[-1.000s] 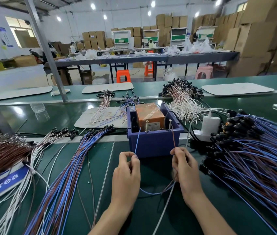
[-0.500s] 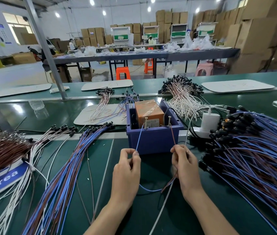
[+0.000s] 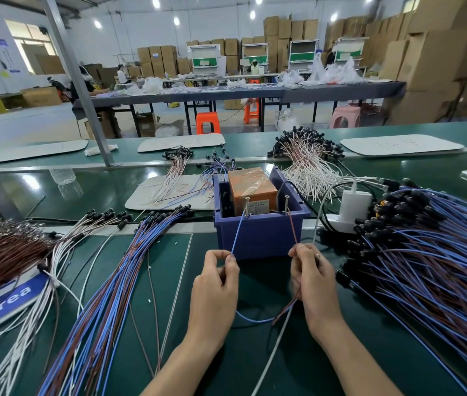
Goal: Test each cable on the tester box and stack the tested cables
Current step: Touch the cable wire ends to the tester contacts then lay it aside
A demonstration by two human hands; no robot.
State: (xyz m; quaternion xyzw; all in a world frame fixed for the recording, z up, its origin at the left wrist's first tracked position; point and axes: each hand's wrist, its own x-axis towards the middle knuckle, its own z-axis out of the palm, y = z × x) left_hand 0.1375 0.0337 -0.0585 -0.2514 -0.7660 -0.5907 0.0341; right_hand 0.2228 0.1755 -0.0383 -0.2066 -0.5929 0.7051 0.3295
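As both hands are occupied with one cable [image 3: 255, 320], its slack sags in a loop onto the green tabletop [image 3: 240, 367] between the wrists. The left hand [image 3: 215, 284] pinches the blue leg between thumb and forefinger, and the right hand [image 3: 313, 281] pinches the brown leg likewise. Judgement: the cable is very light, thin and limp, with smooth insulation that could slide through a loose pinch. It is best held close behind each free end, as here, so the tip stays steerable; little force is needed, and a hard tug would likely strain the tips. A white lead [image 3: 269, 352] passes under the right hand and may snag the loop on lifting away. Left of the hands lies a fanned blue-and-brown bundle [image 3: 106, 295], black plugs pointing away. To the right is a much larger heap [image 3: 432, 267] of similar cables, close to the right wrist. Which is the tested stack cannot be told. Just beyond the hands stands the tester box [image 3: 258, 235], a purple bin holding an orange unit [image 3: 250, 192]. Both legs rise to two upright screws [image 3: 247, 205] at its near wall and appear to touch them. A white plug adaptor [image 3: 355, 201] sits beside the bin on the right. Farther back are a white board [image 3: 169, 192] with a few cables and a tangle of white cables [image 3: 309, 167].
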